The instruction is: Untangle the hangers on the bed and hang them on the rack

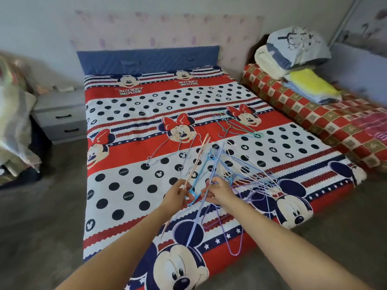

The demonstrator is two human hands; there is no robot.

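Note:
A tangle of thin wire hangers [249, 174], blue, purple and white, lies on the near right part of the bed [129, 185]. My left hand [178, 195] grips a pink hanger [201, 151] that sticks up and away from me, with a blue hanger hook [192, 195] beside its fingers. My right hand [219, 191] pinches a blue hanger [213, 164] at the tangle's left edge. A purple hanger [232, 237] trails toward the bed's near edge. A separate green and blue bunch of hangers [234, 126] lies farther back. A single pale hanger [167, 151] lies mid-bed. No rack is in view.
A rolled red checked quilt [314, 114] runs along the bed's right side, with folded blankets and pillows [293, 55] stacked on it. A grey nightstand [60, 116] stands at the left of the blue headboard [146, 59]. Piled bedding [12, 114] sits at far left.

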